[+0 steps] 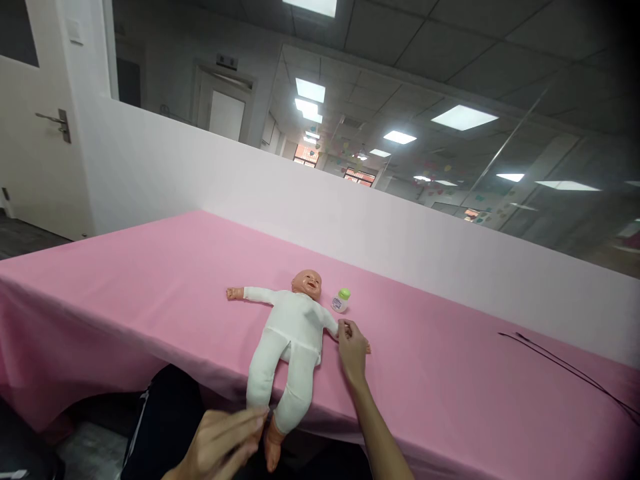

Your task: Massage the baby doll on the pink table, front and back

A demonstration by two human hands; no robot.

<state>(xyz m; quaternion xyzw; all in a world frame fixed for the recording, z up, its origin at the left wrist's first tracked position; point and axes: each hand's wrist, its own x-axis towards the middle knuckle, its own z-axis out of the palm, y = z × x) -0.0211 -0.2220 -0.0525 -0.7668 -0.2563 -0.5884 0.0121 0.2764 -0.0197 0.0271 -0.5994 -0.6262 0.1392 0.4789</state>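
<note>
A baby doll (pixel 295 320) in white clothing lies on its back on the pink-covered table, arms spread and legs toward me. My right hand (pixel 352 350) is closed with bent fingers at the doll's sleeved arm on the right; the doll's hand shows just past mine. At the lower left, my left hand (pixel 225 440) is beside the doll's lower leg, its fingers stretched out and slightly blurred. Its fingertips partly cover one foot, and I cannot tell if they touch it. A small clear bottle (pixel 341 301) with a green cap stands by the doll's head.
The pink tablecloth (pixel 165 267) covers the table and hangs over its front edge. Thin black cables (pixel 560 367) lie at the right. A low white wall (pixel 350 220) with glass above runs behind the table. A door (pixel 45 127) stands at the far left.
</note>
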